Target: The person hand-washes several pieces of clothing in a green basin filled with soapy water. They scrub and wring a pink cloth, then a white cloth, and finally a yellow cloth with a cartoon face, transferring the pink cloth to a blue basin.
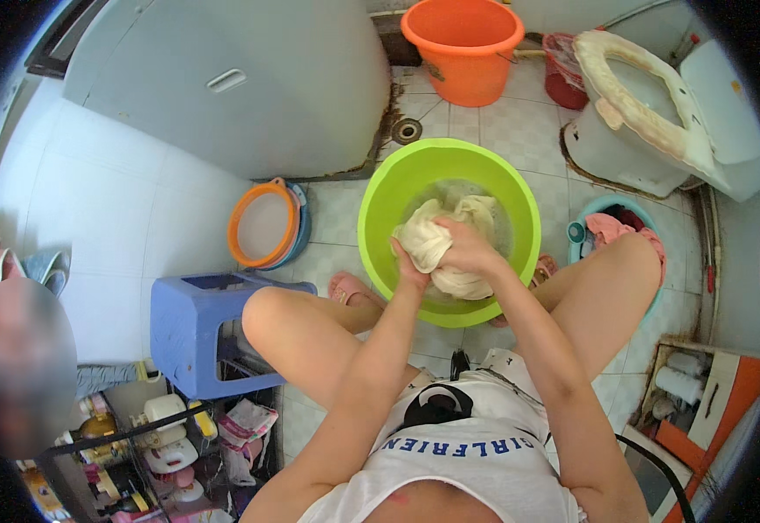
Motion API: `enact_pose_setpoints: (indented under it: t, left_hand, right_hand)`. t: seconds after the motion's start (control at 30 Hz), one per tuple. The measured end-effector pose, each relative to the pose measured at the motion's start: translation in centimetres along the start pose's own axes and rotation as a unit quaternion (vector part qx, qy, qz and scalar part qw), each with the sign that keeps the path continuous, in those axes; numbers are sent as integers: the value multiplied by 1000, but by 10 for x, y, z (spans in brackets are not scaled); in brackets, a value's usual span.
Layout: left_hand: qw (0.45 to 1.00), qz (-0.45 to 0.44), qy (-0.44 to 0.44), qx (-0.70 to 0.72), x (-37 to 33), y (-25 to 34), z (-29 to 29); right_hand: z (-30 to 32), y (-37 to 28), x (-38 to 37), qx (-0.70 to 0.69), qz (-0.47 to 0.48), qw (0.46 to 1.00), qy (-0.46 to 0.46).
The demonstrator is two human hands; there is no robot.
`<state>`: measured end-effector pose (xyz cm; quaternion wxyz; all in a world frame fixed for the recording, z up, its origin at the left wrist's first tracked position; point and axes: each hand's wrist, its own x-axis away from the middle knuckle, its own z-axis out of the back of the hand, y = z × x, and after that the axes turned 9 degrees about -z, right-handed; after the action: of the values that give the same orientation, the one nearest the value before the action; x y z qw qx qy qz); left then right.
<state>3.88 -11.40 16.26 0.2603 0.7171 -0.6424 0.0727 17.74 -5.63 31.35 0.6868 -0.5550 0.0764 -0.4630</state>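
A bright green basin (381, 187) stands on the tiled floor between my feet, with cloudy, sudsy water in it. Bunched over the water is a wet cream-white cloth (426, 234), part of it trailing into the basin. My left hand (410, 266) grips the cloth's near left side. My right hand (467, 248) closes round it from the right, fingers wrapped over the folds. Both hands are close together above the basin's middle. The cloth's exact kind cannot be made out.
An orange bucket (465, 61) stands beyond the basin, near a floor drain (407, 131). A toilet (633, 144) is at far right. A light-blue tub (582, 207) with clothes sits by my right knee. Left are a blue stool (190, 336), stacked basins (262, 225) and a bottle-filled rack (136, 444).
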Motion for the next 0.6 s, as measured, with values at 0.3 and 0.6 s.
enact_pose_setpoints:
  t: [0.3, 0.6]
  left_hand:
    - [979, -44, -167, -112, -35, 62, -16]
    - [984, -151, -34, -84, 28, 31, -123]
  right_hand:
    - [32, 5, 9, 64, 96, 972, -204]
    - [-16, 13, -38, -206, 119, 971, 35]
